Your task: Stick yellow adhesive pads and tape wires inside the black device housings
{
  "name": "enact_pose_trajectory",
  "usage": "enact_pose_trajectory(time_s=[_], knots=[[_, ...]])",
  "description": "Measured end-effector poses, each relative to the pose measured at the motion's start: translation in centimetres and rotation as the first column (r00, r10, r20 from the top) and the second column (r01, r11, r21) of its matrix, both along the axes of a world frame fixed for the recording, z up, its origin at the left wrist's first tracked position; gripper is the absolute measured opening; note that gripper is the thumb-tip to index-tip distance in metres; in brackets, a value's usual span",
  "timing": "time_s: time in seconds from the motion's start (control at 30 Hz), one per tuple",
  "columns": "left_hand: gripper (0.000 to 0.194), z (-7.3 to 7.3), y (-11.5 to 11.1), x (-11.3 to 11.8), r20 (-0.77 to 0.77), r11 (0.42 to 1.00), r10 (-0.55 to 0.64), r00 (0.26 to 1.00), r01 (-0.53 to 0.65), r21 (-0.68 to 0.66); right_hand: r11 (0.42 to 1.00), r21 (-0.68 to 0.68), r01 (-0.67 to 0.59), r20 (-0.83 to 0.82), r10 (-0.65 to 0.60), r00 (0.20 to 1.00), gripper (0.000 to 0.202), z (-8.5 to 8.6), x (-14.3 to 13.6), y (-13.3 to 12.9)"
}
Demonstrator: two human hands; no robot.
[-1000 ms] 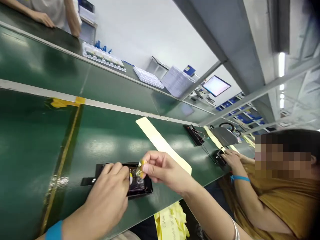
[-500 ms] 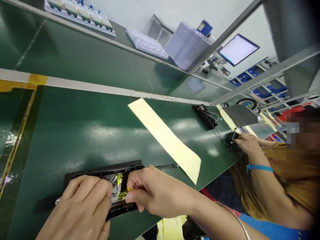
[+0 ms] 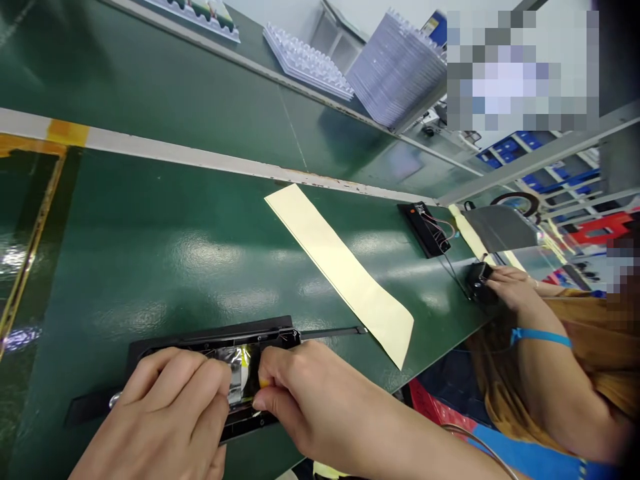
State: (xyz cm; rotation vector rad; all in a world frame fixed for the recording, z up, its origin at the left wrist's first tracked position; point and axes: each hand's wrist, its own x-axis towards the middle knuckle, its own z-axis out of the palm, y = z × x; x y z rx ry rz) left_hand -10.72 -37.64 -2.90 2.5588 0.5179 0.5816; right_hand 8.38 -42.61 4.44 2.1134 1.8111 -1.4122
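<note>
A long black casing (image 3: 210, 337) lies on the green table near the front edge, with a silvery film-covered part (image 3: 241, 373) and a yellow strip inside. My left hand (image 3: 170, 407) rests over the casing's left half, fingers curled down into it; what they hold, if anything, is hidden. At the casing's right half my right hand (image 3: 300, 383) pinches something small and orange-yellow (image 3: 263, 383) between thumb and forefinger. A thin dark strap (image 3: 335, 332) runs out from the casing's right end.
Pale yellow paper (image 3: 345, 267) lies mid-table. Beyond it is a black unit with wires (image 3: 425, 230). A co-worker's hands (image 3: 510, 287) hold a black part at the right. White trays (image 3: 307, 63) stand on the back shelf (image 3: 200, 47).
The view has shifted, moving the table items slightly right. My right hand remains pinched at the casing, and my left hand stays over it. The co-worker still holds the black part.
</note>
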Motion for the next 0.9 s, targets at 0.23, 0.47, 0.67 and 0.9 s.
enact_pose_trajectory(time_s=[0.23, 0.47, 0.67, 0.9], knots=[[0.023, 0.0, 0.0, -0.3, -0.003, 1.0, -0.009, 1.0, 0.009, 0.012, 0.995, 0.099, -0.023, 0.076, 0.016, 0.997, 0.027, -0.5, -0.5, -0.8], [0.02, -0.1, 0.2, 0.1, -0.016, 0.999, -0.019, 1.0, 0.019, -0.034, 0.903, 0.333, -0.271, 0.31, 0.167, 0.936, 0.026, -0.9, -1.2, -1.6], [0.018, 0.2, 0.3, 0.0, -0.002, 0.999, -0.015, 1.0, 0.015, -0.031, 0.887, 0.442, -0.135, 0.312, -0.011, 0.95, 0.018, -0.5, -1.1, -3.5], [0.022, 0.1, 0.1, -0.3, 0.017, 1.0, -0.003, 1.0, 0.004, -0.018, 0.815, 0.579, 0.041, 0.143, -0.151, 0.978, 0.019, -0.5, -1.4, -7.7]])
